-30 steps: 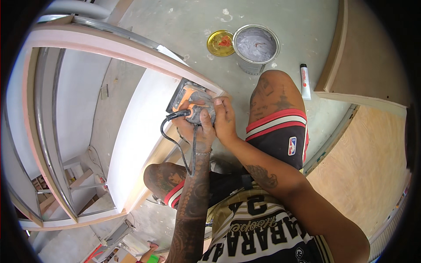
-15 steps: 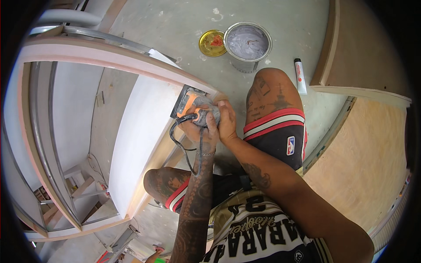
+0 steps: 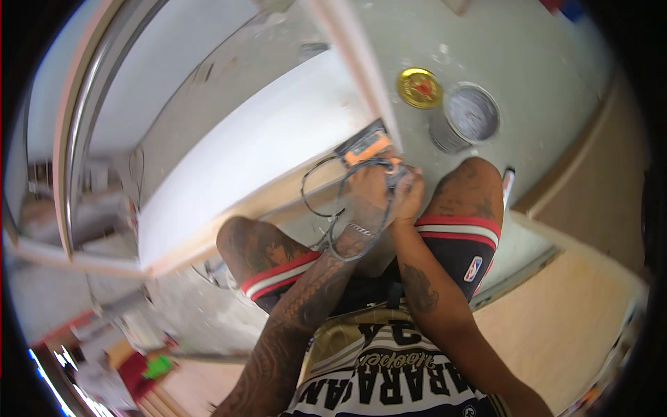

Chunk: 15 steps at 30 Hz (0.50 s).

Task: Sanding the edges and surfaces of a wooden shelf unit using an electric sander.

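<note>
An orange and grey electric sander [image 3: 368, 148] with a dark flat pad lies against the corner of a pale wooden frame [image 3: 360, 69]. My left hand [image 3: 369, 189] is wrapped round its body. From the other side my right hand [image 3: 408, 198] closes on its rear end, close beside the left, its fingers partly hidden. A black power cord [image 3: 338, 221] loops from the tool over my left wrist. Inside the frame, a white panel [image 3: 243, 142] stretches away to the left. Motion blurs the picture somewhat.
Beyond my right knee stands an open can of grey paste [image 3: 474, 115], its gold lid [image 3: 419, 88] beside it. A white tube with a black cap [image 3: 509, 184] lies right of that knee. Wooden panels [image 3: 556, 306] fill the right side. Clutter, including a green item [image 3: 158, 367], is at lower left.
The view has swung, so the can, lid and frame sit further right in it. Both hands still hold the sander at the frame's corner, its angle in the picture changed.
</note>
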Each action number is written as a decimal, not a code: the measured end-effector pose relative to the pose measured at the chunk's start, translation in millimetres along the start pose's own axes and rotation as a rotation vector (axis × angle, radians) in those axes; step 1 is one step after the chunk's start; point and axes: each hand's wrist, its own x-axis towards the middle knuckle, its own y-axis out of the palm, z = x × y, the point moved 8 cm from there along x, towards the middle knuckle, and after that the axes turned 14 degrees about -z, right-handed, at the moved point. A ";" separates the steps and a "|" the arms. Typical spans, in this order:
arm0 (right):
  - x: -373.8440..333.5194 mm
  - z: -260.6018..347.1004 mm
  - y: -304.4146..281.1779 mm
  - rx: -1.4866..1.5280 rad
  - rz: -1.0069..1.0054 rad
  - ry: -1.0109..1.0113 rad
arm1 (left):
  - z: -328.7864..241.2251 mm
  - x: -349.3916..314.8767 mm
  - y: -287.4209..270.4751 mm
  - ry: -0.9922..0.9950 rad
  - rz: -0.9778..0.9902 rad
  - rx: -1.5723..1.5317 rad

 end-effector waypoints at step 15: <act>-11.9 39.4 21.9 -0.033 0.205 0.046 | -8.3 21.0 -59.5 -0.121 -0.193 -0.305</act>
